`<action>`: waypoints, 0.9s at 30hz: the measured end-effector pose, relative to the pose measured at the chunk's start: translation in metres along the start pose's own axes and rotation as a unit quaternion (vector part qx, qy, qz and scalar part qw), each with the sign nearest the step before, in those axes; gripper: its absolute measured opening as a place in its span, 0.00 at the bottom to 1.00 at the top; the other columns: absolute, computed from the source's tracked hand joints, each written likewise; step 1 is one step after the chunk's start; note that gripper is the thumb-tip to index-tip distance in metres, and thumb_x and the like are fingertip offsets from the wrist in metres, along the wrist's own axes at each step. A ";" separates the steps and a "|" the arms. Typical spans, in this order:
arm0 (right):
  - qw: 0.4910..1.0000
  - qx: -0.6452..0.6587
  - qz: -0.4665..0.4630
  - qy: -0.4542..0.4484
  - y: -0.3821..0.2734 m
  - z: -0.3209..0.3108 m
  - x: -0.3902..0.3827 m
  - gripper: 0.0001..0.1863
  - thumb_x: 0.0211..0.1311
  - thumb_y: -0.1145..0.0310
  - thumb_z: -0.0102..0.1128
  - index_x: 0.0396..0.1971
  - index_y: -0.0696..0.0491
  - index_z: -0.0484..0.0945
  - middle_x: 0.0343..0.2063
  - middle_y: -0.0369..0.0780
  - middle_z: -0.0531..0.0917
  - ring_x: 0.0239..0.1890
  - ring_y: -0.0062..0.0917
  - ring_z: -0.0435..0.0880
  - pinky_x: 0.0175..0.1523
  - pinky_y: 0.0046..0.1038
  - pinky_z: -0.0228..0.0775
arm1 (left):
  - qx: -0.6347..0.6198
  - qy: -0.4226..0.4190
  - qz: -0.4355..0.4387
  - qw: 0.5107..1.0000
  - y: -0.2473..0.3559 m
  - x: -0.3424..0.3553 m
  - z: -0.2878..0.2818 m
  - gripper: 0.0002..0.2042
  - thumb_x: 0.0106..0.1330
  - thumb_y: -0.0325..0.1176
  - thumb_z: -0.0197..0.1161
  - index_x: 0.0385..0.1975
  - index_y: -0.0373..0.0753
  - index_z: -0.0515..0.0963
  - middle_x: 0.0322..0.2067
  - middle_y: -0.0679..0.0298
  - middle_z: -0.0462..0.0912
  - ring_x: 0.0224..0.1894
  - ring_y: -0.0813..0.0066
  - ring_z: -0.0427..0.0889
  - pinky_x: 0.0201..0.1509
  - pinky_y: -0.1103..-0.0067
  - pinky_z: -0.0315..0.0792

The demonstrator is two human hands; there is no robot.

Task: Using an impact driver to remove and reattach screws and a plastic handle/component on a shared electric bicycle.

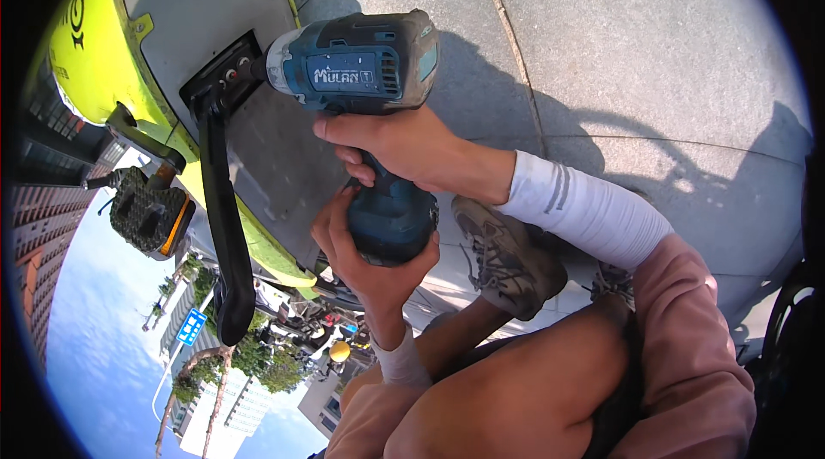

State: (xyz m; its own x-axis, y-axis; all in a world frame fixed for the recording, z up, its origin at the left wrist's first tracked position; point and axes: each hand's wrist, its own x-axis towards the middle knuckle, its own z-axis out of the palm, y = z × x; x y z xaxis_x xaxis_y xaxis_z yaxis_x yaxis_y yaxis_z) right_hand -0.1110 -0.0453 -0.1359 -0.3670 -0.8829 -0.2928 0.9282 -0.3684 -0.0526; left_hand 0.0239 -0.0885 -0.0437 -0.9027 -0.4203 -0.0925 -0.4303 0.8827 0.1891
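Note:
A teal-and-black cordless impact driver (348,68) lies level, its nose against a black mounting plate (199,85) in a grey panel (206,8). My right hand (421,145) is wrapped round the driver's grip, just under the motor housing. Below it, my left hand (365,274) cups the battery base (391,223) from underneath, fingers and thumb on either side. Bolt heads (230,75) show beside the nose; whatever the bit touches is hidden. From the plate extends a long black bar (225,218) with a bent end.
The panel belongs to a vehicle with a yellow-green body (99,46). A black pedal (150,214) with an orange reflector juts out at left. Grey paving (619,29) lies on the right, near my shoe (507,257). Parked two-wheelers (322,326) stand farther off.

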 end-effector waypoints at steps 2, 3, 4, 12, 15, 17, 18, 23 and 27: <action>1.000 -0.015 -0.012 -0.004 0.000 -0.002 0.000 0.06 0.61 0.71 0.62 0.33 0.57 0.77 0.17 0.34 0.74 0.15 0.17 0.71 0.23 0.23 0.63 | -0.006 0.008 0.015 1.000 -0.002 -0.003 0.004 0.44 0.32 0.38 0.78 0.56 0.34 0.68 0.49 0.52 0.71 0.51 0.53 0.73 0.53 0.62 0.69; 0.999 -0.031 -0.023 -0.007 0.000 -0.003 -0.001 0.06 0.61 0.71 0.61 0.35 0.57 0.78 0.17 0.33 0.74 0.15 0.17 0.71 0.23 0.22 0.63 | -0.012 0.014 0.013 1.000 -0.001 -0.004 0.005 0.44 0.32 0.38 0.78 0.56 0.34 0.68 0.49 0.51 0.71 0.51 0.53 0.73 0.54 0.62 0.69; 0.999 -0.029 -0.023 -0.007 0.001 -0.003 -0.002 0.06 0.61 0.71 0.61 0.35 0.57 0.78 0.17 0.33 0.74 0.15 0.17 0.71 0.23 0.22 0.63 | -0.017 0.020 0.010 1.000 -0.001 -0.005 0.005 0.44 0.32 0.38 0.78 0.57 0.33 0.68 0.49 0.51 0.71 0.51 0.52 0.73 0.54 0.62 0.69; 0.981 -0.127 -0.134 0.058 0.008 0.009 -0.007 0.09 0.63 0.70 0.60 0.38 0.61 0.78 0.18 0.34 0.74 0.15 0.17 0.70 0.23 0.22 0.63 | -0.050 -0.013 0.011 0.999 -0.012 -0.001 -0.002 0.44 0.31 0.39 0.78 0.56 0.34 0.69 0.49 0.51 0.72 0.51 0.53 0.74 0.55 0.62 0.69; 1.000 0.007 -0.012 -0.025 0.003 -0.011 0.004 0.10 0.63 0.70 0.61 0.39 0.61 0.77 0.18 0.35 0.75 0.16 0.18 0.71 0.24 0.22 0.63 | 0.003 0.006 0.015 1.000 -0.001 0.001 0.004 0.44 0.31 0.40 0.78 0.56 0.35 0.69 0.49 0.52 0.72 0.52 0.54 0.73 0.55 0.61 0.68; 0.999 0.037 -0.002 -0.007 0.004 -0.011 0.007 0.08 0.61 0.69 0.62 0.33 0.59 0.77 0.17 0.35 0.76 0.16 0.18 0.72 0.22 0.24 0.64 | 0.103 0.016 0.027 0.994 0.011 0.004 0.005 0.44 0.32 0.39 0.78 0.56 0.35 0.69 0.49 0.53 0.72 0.52 0.55 0.72 0.55 0.61 0.66; 0.998 0.067 0.007 0.013 0.001 -0.011 0.008 0.08 0.59 0.69 0.63 0.27 0.57 0.76 0.17 0.36 0.77 0.15 0.19 0.73 0.21 0.26 0.64 | 0.101 0.016 0.030 0.994 0.007 0.004 0.005 0.44 0.32 0.39 0.78 0.56 0.35 0.69 0.49 0.53 0.72 0.52 0.55 0.72 0.55 0.61 0.66; 0.944 -0.147 -0.290 0.065 0.022 0.004 -0.004 0.08 0.60 0.70 0.62 0.35 0.57 0.75 0.15 0.35 0.76 0.14 0.17 0.73 0.21 0.24 0.67 | -0.059 0.031 0.037 0.997 -0.019 -0.010 0.015 0.43 0.32 0.40 0.78 0.55 0.34 0.69 0.50 0.53 0.70 0.51 0.54 0.72 0.53 0.61 0.67; 0.991 -0.066 -0.116 -0.009 0.004 -0.005 -0.013 0.05 0.61 0.72 0.59 0.35 0.56 0.76 0.11 0.31 0.74 0.12 0.14 0.70 0.19 0.23 0.64 | -0.009 0.040 0.043 0.998 -0.004 -0.008 0.015 0.42 0.32 0.40 0.78 0.54 0.34 0.70 0.50 0.52 0.70 0.51 0.54 0.72 0.52 0.62 0.68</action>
State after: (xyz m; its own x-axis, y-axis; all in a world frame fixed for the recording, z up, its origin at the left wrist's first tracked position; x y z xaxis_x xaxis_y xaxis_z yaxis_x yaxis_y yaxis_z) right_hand -0.1027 -0.0341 -0.1371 -0.5719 -0.7842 -0.2409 0.8178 -0.5220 -0.2421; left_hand 0.0325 -0.0855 -0.0579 -0.9335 -0.3586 0.0024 -0.3500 0.9125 0.2116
